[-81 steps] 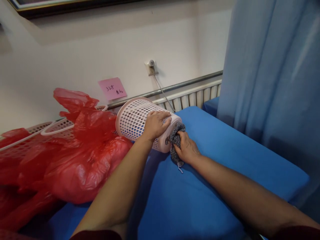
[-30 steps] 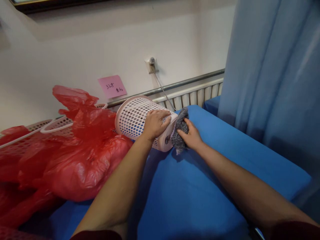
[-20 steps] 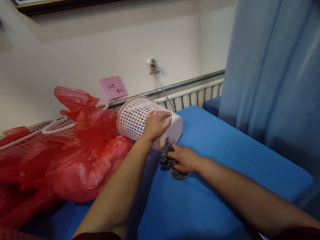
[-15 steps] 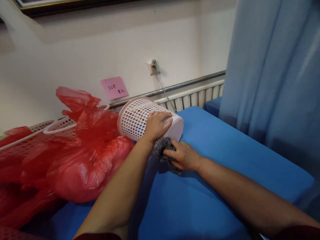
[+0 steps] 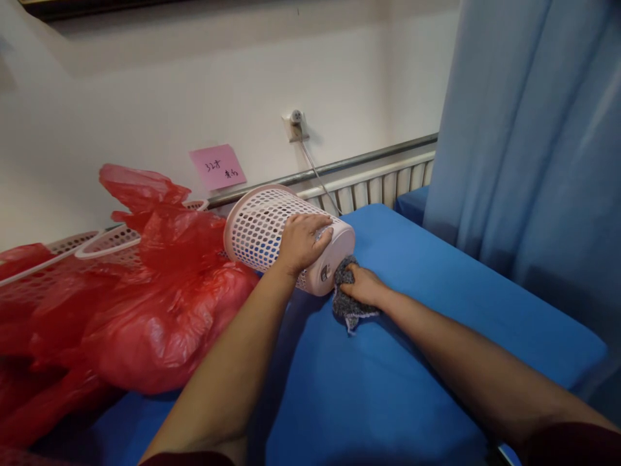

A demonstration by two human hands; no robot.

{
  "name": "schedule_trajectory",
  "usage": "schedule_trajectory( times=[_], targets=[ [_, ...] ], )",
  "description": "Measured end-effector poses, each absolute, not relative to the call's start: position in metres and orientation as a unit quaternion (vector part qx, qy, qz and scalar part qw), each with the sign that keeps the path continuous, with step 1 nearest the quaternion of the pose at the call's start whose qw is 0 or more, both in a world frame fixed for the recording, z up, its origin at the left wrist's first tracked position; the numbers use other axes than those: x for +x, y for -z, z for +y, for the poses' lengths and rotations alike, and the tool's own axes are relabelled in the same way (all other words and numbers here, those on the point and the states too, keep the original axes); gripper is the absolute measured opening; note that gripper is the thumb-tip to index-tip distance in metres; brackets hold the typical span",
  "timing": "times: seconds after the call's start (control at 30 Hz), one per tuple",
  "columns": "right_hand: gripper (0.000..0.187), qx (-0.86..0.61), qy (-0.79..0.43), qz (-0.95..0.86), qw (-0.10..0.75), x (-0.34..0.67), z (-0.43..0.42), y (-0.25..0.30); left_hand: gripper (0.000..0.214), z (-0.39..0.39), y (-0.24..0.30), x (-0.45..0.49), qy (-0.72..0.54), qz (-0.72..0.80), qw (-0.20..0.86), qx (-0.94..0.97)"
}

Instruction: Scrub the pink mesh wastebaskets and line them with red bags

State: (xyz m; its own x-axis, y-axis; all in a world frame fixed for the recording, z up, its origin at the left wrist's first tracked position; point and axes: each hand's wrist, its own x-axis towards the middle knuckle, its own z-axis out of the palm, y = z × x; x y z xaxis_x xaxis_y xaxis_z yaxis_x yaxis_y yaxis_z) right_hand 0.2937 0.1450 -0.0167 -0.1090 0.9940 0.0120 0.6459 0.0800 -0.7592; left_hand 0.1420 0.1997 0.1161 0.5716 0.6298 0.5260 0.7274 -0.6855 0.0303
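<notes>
A pale pink perforated plastic basket point(image 5: 257, 226) lies on its side on a blue-covered bed or table, its solid base facing right. My left hand point(image 5: 303, 243) rests on top of the basket near the base, fingers stretched out and thumb spread. In my right hand point(image 5: 365, 285) is a bunched grey cloth point(image 5: 345, 291), pressed against the lower right edge of the base. A loose corner of the cloth hangs down onto the blue cover. A small dark label point(image 5: 325, 272) shows on the base.
Red plastic bags point(image 5: 160, 310) and more pink baskets point(image 5: 107, 244) crowd the left side. Behind stand a wall with a pink note point(image 5: 218, 167), a socket point(image 5: 295, 126) with a cord, and a white radiator point(image 5: 383, 188). A blue curtain point(image 5: 524, 162) hangs at right.
My right hand has shifted right and slightly up with the cloth, uncovering the lower part of the base and its label. My left hand stays on the basket.
</notes>
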Motion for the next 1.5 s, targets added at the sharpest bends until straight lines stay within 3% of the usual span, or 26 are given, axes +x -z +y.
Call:
schedule_trajectory(
  times=[0.17,0.3,0.4,0.5,0.6,0.7,0.8,0.93,1.07,1.3,1.5],
  targets=[
    [0.047,-0.528,-0.369,-0.721,0.257,0.266,0.112,0.011,0.033,0.199,-0.116,0.142,0.26,-0.382,0.096,-0.882],
    [0.036,-0.561,-0.378,-0.681,0.279,0.281,0.119,0.008,0.033,0.195,-0.116,0.141,0.266,-0.385,0.096,-0.878],
    [0.047,-0.625,-0.284,-0.621,0.378,0.301,0.127,0.0,0.032,0.194,-0.116,0.141,0.264,-0.395,0.096,-0.875],
    [0.053,-0.553,-0.134,-0.662,0.488,0.303,0.121,-0.008,0.032,0.194,-0.116,0.142,0.262,-0.395,0.098,-0.875],
    [0.044,-0.5,-0.121,-0.745,0.424,0.289,0.112,-0.004,0.032,0.196,-0.115,0.142,0.263,-0.392,0.096,-0.876],
    [0.039,-0.583,-0.205,-0.714,0.328,0.278,0.119,0.01,0.031,0.196,-0.114,0.14,0.273,-0.392,0.099,-0.873],
    [0.04,-0.643,-0.257,-0.654,0.304,0.281,0.135,0.023,0.031,0.194,-0.113,0.138,0.278,-0.387,0.104,-0.873],
    [0.047,-0.661,-0.258,-0.619,0.337,0.288,0.142,0.02,0.032,0.192,-0.113,0.137,0.277,-0.388,0.103,-0.873],
    [0.056,-0.593,-0.171,-0.649,0.446,0.29,0.137,0.01,0.032,0.193,-0.112,0.138,0.276,-0.39,0.109,-0.872],
    [0.05,-0.645,-0.229,-0.628,0.371,0.303,0.158,0.022,0.03,0.187,-0.109,0.132,0.29,-0.389,0.113,-0.867],
    [0.066,-0.542,-0.115,-0.675,0.487,0.291,0.142,0.004,0.03,0.183,-0.108,0.129,0.302,-0.385,0.119,-0.864]
  ],
)
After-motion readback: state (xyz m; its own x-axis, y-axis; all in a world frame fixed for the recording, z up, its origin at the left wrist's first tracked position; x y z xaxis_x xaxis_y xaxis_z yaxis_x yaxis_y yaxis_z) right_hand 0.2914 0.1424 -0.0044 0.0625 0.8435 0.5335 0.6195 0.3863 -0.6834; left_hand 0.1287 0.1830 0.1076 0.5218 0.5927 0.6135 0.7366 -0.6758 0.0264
